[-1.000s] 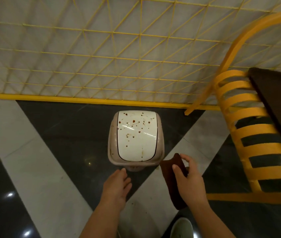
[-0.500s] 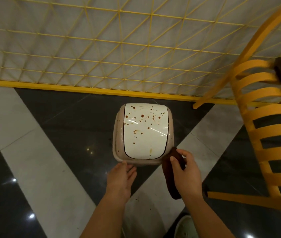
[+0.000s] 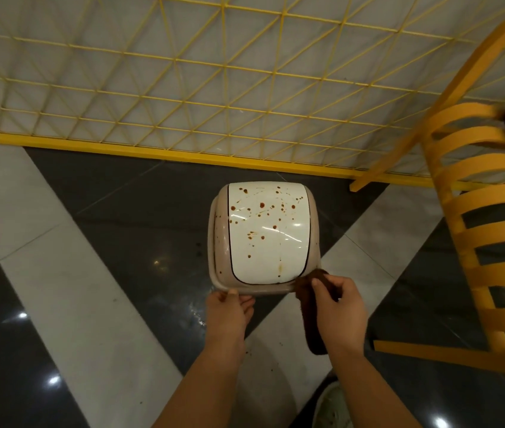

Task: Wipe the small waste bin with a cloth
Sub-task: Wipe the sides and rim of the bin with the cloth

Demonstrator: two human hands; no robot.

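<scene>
Your right hand is pinching the cloth, whose top edge is now touching the bin at its near right corner; a second ago it hung clear. Your left hand is now gripping the near rim. Wiping is just starting: lid spots untouched. The bin is standing closed on the floor, contents hidden.

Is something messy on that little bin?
Yes. Reddish-brown spots are splattered over the small beige waste bin's glossy white lid, thickest near its far edge, and a thin drip runs down near the front.
</scene>
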